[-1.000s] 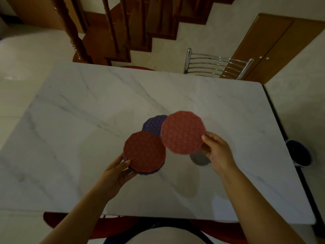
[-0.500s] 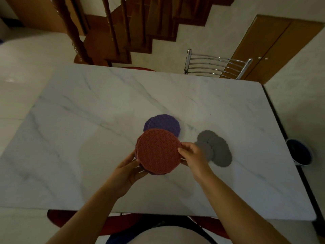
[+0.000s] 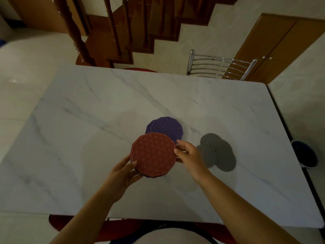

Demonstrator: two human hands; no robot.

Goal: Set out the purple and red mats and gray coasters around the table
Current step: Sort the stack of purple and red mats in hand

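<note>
A stack of patterned mats with a red mat (image 3: 153, 154) on top is held just above the white marble table (image 3: 88, 120); a purple edge shows beneath it. My left hand (image 3: 123, 171) grips the stack's near-left edge. My right hand (image 3: 190, 155) pinches its right edge. Behind the stack, a purple mat (image 3: 166, 127) lies flat on the table. To the right, three overlapping gray coasters (image 3: 221, 154) rest on the marble.
A metal-backed chair (image 3: 219, 67) stands at the table's far side, next to a red seat (image 3: 140, 69). A wooden staircase (image 3: 114, 32) rises beyond. A dark bucket (image 3: 306, 155) sits on the floor at the right. Red chair seats show under the near edge.
My right hand brought the separate red mat back left onto the stack held by my left hand. The gray coasters it covered are now uncovered.
</note>
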